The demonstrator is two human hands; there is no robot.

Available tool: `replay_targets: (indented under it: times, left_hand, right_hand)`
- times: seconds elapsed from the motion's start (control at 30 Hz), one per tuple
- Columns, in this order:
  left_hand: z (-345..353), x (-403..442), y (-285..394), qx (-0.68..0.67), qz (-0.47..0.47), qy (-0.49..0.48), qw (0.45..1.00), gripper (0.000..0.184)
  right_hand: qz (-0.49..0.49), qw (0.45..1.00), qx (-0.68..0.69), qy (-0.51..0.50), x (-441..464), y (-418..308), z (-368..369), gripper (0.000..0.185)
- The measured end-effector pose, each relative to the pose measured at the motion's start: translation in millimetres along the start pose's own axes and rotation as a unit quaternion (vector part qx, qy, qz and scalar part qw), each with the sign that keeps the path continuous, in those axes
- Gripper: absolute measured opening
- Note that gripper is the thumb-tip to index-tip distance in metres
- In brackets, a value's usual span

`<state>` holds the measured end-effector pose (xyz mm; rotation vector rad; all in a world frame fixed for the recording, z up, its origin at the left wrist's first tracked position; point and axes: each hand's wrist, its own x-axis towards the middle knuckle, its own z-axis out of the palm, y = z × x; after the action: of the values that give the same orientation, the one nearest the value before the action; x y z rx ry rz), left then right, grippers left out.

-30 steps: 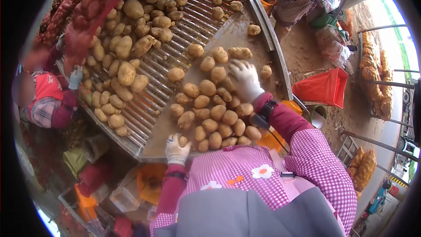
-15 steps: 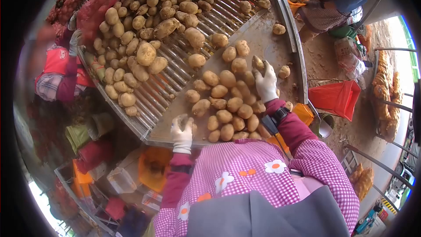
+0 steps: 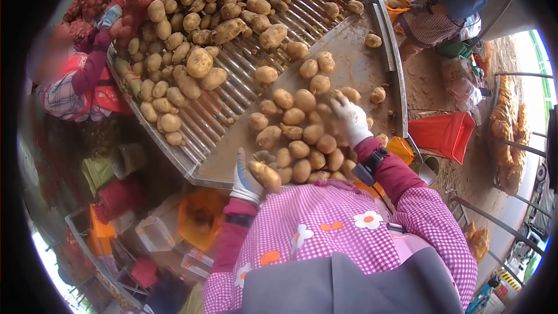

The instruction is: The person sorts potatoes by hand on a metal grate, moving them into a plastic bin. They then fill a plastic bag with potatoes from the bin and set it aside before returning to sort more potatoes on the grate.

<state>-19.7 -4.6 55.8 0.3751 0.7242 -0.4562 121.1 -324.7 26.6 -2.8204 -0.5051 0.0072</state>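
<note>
My left hand (image 3: 246, 181), in a white glove, is at the near edge of the metal sorting table (image 3: 221, 166). Its thumb points up and its fingers curl round a long yellowish potato (image 3: 264, 175) in the palm. My gloved right hand (image 3: 350, 119) reaches over the right side of a pile of potatoes (image 3: 305, 100). Its fingers bend down onto the pile and are smeared by motion, so I cannot tell if they grip one. Just past its fingertips lies a single potato (image 3: 350, 94).
Many potatoes (image 3: 199, 62) cover the metal roller bars (image 3: 232, 90) beyond the plate. Across the rollers, a co-worker (image 3: 87, 90) handles a red mesh bag (image 3: 136, 9). Another person (image 3: 444, 0) works at upper right. A red bag (image 3: 444, 136) and an orange crate (image 3: 200, 221) stand below the table.
My left hand has turned palm up, showing a potato in it. My right hand has moved down and left onto the pile; the potato it held is no longer raised in its fingers.
</note>
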Motion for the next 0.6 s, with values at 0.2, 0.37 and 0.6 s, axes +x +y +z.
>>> replay_targets:
  times: [0.2,0.37,0.6]
  left_hand:
    - [23.7,-2.9,7.8,0.052,0.065,-0.028,0.996,0.063]
    - [23.6,-10.2,10.5,0.228,0.109,-0.084,0.964,0.05]
    - [49.4,-13.8,-8.9,0.079,0.057,-0.086,0.992,0.077]
  right_hand:
    - [0.028,0.997,-0.044,0.048,38.2,25.0,29.3,0.043]
    - [0.193,0.961,0.184,0.068,51.3,23.8,2.3,0.048]
    - [-0.073,0.869,0.431,-0.231,5.0,-122.9,-70.7,0.053]
